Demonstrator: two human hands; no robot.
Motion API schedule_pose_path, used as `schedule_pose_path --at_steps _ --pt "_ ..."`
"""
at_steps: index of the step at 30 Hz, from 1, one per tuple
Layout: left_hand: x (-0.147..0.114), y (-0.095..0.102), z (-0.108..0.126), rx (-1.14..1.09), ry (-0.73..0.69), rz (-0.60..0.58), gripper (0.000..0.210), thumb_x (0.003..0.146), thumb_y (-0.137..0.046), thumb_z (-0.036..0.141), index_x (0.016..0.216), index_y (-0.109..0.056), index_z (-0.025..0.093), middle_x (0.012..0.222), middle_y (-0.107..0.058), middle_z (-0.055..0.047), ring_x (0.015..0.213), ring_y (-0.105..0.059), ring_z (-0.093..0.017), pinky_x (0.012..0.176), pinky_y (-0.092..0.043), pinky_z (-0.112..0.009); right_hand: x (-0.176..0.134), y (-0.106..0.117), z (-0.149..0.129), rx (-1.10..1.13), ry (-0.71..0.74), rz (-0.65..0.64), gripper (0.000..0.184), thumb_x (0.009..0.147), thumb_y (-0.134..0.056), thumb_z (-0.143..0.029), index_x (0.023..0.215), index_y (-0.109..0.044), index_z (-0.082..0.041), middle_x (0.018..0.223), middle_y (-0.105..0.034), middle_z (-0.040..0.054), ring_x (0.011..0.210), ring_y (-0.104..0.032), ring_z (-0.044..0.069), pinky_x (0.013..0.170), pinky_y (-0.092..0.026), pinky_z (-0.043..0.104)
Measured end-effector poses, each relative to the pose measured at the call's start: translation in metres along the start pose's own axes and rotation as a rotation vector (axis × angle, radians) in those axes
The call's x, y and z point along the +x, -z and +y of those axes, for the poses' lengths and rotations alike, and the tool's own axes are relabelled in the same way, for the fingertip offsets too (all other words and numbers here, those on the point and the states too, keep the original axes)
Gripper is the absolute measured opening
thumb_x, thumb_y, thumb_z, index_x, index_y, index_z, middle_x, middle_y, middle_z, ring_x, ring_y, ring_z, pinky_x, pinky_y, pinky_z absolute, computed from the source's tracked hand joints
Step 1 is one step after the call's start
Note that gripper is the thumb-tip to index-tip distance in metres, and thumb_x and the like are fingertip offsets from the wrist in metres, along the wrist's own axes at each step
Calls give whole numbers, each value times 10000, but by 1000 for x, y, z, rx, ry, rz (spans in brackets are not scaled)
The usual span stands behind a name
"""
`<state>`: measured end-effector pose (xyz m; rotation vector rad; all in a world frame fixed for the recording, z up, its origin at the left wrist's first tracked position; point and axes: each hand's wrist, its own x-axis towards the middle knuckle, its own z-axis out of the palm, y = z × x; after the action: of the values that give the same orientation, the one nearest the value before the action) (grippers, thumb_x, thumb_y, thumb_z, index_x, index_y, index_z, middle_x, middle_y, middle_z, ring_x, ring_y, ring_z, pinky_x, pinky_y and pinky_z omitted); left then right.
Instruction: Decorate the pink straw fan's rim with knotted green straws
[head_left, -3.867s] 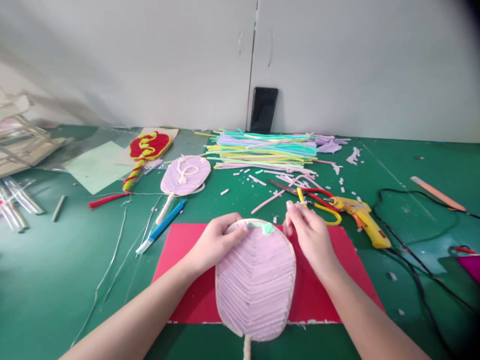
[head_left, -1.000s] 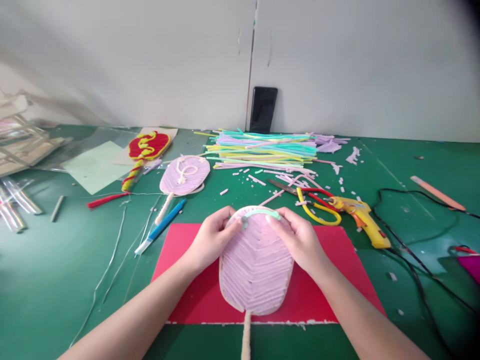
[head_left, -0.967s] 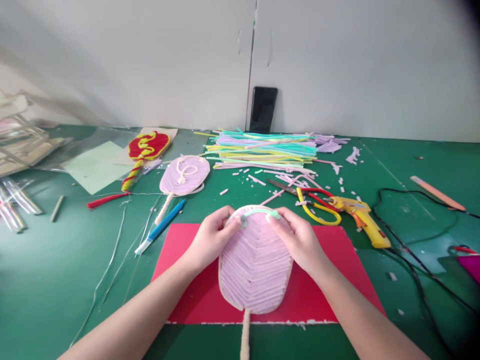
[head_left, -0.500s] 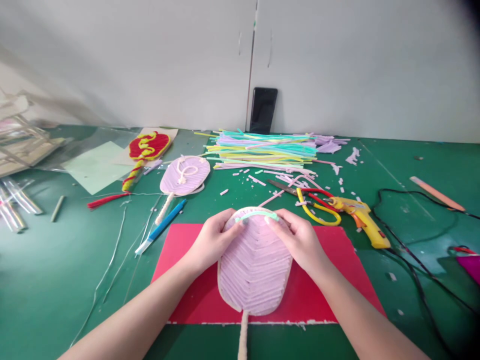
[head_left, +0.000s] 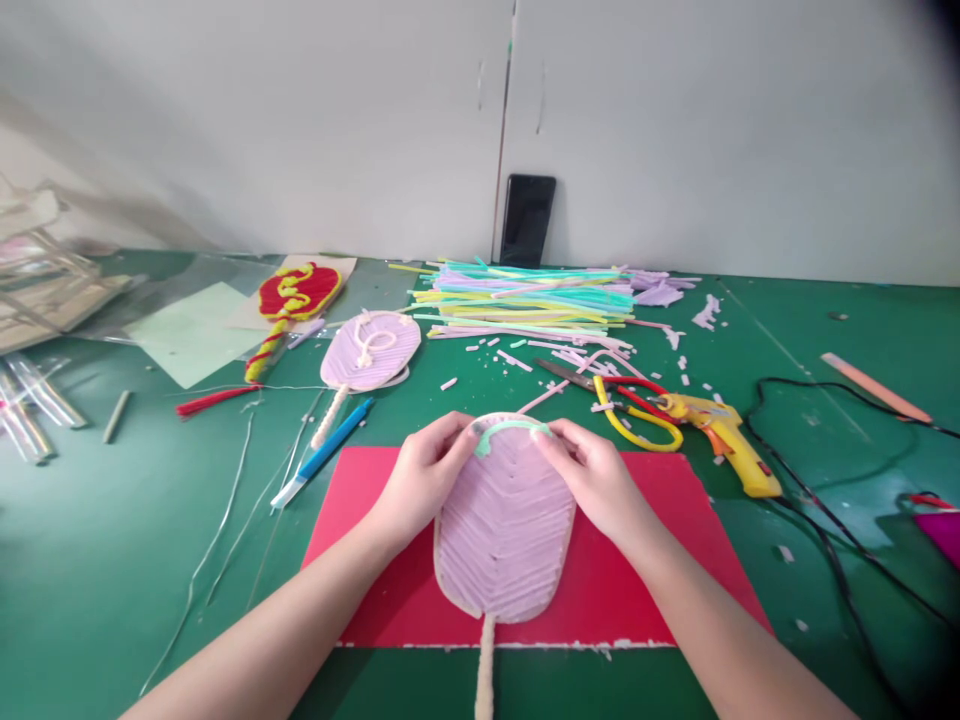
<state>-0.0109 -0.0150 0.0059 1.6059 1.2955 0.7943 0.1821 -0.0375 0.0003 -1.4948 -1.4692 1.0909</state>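
A lilac fan [head_left: 502,530] covered in rows of pipe cleaner, with a pale rim and a wrapped cream handle [head_left: 485,668], lies over a red board. Along its top edge curves a short mint-green pipe cleaner [head_left: 510,425], its left end bent downward. My left hand [head_left: 431,470] is closed at the upper left rim, thumb pressed by the bend of the green piece. At the upper right, my right hand [head_left: 596,475] pinches the other end of that piece against the fan. The fingers behind the fan are hidden.
The red board [head_left: 360,560] lies on a green table. Beyond it are scissors [head_left: 637,430], a yellow glue gun [head_left: 724,440] with a black cord, a blue craft knife [head_left: 322,455], a second lilac fan [head_left: 371,350], a pipe cleaner pile [head_left: 525,300] and a leaning phone [head_left: 527,220].
The green piece, a shallow arc before, now curves more and its left end hooks downward. Both hands shifted slightly up along the rim, and the fan moved a little left.
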Motion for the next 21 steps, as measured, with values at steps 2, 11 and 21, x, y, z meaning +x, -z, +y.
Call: schedule_pose_path --at_steps 2,11,21 --pt "0 0 -1 106 -25 29 246 877 -429 358 844 -595 180 741 -594 11 687 -521 -134 625 -377 -215 1 0 2 -46 32 33 256 851 -495 -438 821 -599 -207 747 -631 19 709 -577 166 623 -435 256" --pt "5 1 -7 338 -107 69 287 874 -440 325 667 -571 175 747 -571 -10 725 -533 -139 665 -375 -233 5 -1 8 -168 153 96 166 841 -547 -327 865 -658 -205 844 -691 40 717 -616 167 662 -473 277" --pt "7 -1 -9 391 -122 65 324 875 -417 294 578 -476 178 692 -518 0 719 -510 -138 668 -378 -242 14 -2 19 -80 108 138 184 782 -616 -369 827 -669 -199 785 -694 28 673 -602 157 622 -466 260"
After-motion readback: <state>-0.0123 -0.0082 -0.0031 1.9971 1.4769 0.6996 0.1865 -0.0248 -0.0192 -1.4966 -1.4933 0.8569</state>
